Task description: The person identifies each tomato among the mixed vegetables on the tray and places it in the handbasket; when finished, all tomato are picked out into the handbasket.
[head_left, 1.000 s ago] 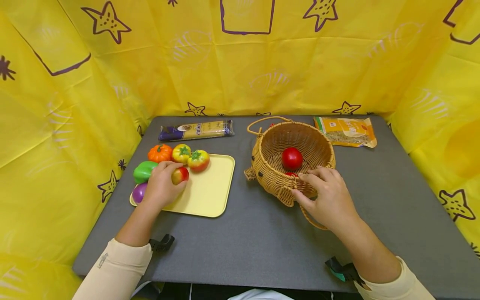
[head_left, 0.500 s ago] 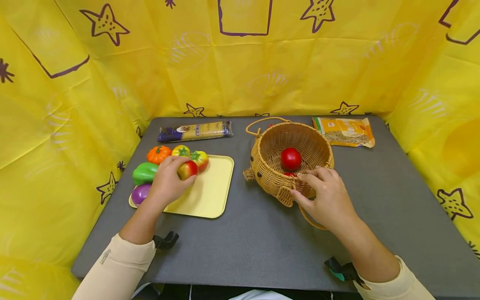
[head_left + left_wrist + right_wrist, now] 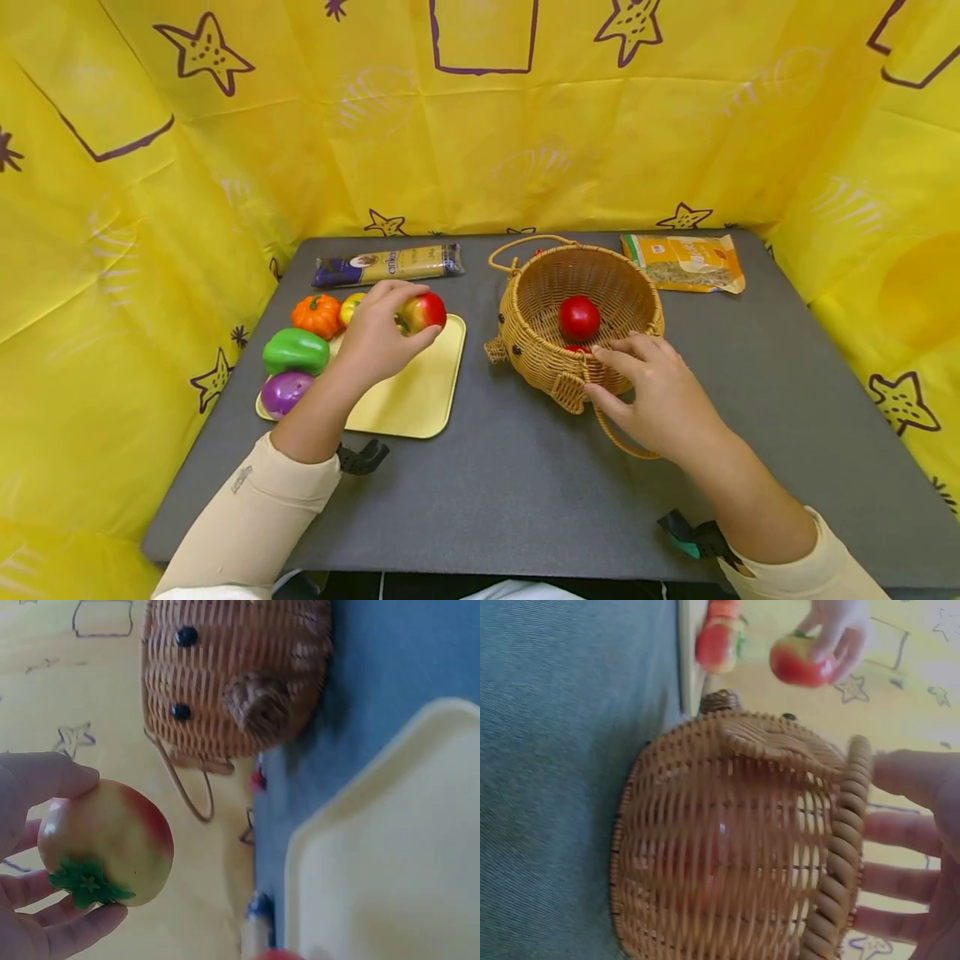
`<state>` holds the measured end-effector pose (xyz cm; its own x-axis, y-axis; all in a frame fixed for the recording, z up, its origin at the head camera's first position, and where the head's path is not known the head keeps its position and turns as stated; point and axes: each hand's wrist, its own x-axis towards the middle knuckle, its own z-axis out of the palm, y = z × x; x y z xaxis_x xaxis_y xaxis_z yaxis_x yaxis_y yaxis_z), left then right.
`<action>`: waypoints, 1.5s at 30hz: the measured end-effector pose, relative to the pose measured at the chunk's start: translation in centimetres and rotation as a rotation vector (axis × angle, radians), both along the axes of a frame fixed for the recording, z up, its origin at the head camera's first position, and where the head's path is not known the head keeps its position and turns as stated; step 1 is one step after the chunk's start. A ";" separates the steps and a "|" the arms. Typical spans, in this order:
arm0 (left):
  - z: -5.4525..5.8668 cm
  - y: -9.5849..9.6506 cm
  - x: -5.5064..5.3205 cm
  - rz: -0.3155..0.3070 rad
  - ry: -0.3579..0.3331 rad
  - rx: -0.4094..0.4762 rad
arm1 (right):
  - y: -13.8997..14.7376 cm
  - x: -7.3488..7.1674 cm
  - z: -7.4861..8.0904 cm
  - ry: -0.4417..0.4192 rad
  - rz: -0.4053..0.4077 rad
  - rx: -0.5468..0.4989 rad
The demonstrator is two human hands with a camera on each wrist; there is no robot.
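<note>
My left hand (image 3: pixel 378 333) holds a red-and-yellow tomato (image 3: pixel 424 313) between thumb and fingers, above the pale yellow tray (image 3: pixel 408 404). Its green leafy top (image 3: pixel 90 883) faces the left wrist camera. At the wicker basket (image 3: pixel 543 367), shaped like an animal with a snout and black eyes, my right hand (image 3: pixel 660 392) grips the near rim, thumb outside and fingertips over the edge. Inside the basket lies a shiny red round fruit (image 3: pixel 579 317); another red piece (image 3: pixel 576 349) shows just behind the rim.
An orange pumpkin (image 3: pixel 317 316), a green pepper (image 3: pixel 296 351), a purple eggplant (image 3: pixel 285 393) and a partly hidden yellow tomato (image 3: pixel 350 308) sit at the tray's left side. Behind are a long pasta packet (image 3: pixel 390 265) and an orange-yellow bag (image 3: pixel 686 262). Yellow cloth surrounds the grey table.
My left hand has lifted the tomato off the tray's left part and carried it right, uncovering the pepper and eggplant. My right hand stays at the basket rim.
</note>
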<state>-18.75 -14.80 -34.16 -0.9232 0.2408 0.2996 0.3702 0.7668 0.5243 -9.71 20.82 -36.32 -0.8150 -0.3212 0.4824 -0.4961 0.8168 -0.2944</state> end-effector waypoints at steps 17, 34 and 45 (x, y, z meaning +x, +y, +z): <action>3.5 8.6 -0.9 -0.261 0.063 0.069 | 0.3 -0.2 0.4 0.023 0.034 0.038; 2.0 14.3 -2.4 -0.409 -0.045 -0.187 | 0.3 -0.2 0.3 -0.016 0.024 0.043; 2.1 14.5 -2.0 -0.447 -0.041 -0.233 | 0.4 0.0 0.4 -0.035 0.012 0.046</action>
<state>-20.79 -0.35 -32.10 -0.7242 0.6715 0.1570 0.6720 0.6361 0.3793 -9.75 21.22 -35.88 -0.8269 -0.3521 0.4385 -0.4960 0.8241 -0.2735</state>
